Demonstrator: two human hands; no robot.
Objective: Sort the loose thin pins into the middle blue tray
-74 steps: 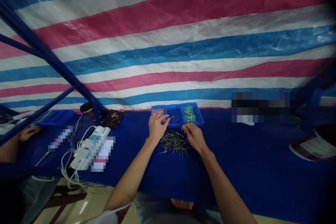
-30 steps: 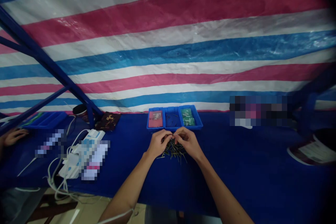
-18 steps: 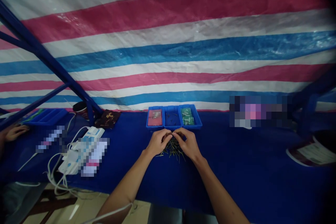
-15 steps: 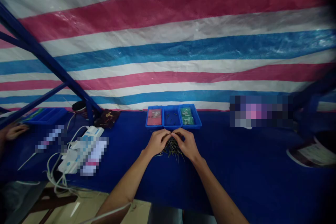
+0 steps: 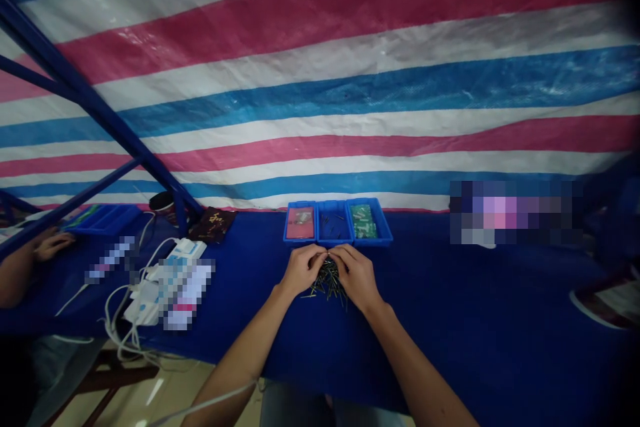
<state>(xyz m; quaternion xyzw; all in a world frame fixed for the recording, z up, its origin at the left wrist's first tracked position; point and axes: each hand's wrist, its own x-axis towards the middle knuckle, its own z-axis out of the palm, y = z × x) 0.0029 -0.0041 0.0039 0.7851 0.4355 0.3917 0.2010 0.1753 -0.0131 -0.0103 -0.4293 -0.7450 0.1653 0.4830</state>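
My left hand [image 5: 304,268] and my right hand [image 5: 354,273] meet at the fingertips, both pinched closed over a pile of thin metal pieces [image 5: 330,280] on the blue table. What the fingertips hold is too small to make out. Just behind them stand three joined blue bins. The left bin [image 5: 300,221] contains pink-red pieces, the middle bin [image 5: 334,227] has a few thin pieces, and the right bin [image 5: 367,221] contains green boards.
A white power strip [image 5: 163,280] with cables lies on the blue table [image 5: 450,333] at left, near a dark packet [image 5: 213,224]. Another person's hand [image 5: 54,244] rests near a blue tray [image 5: 107,219]. A round container [image 5: 607,297] is at the right edge.
The view has shifted slightly, so the bins and the left-side objects appear further right. My hands remain together over the pile; the round container is now more cut off.
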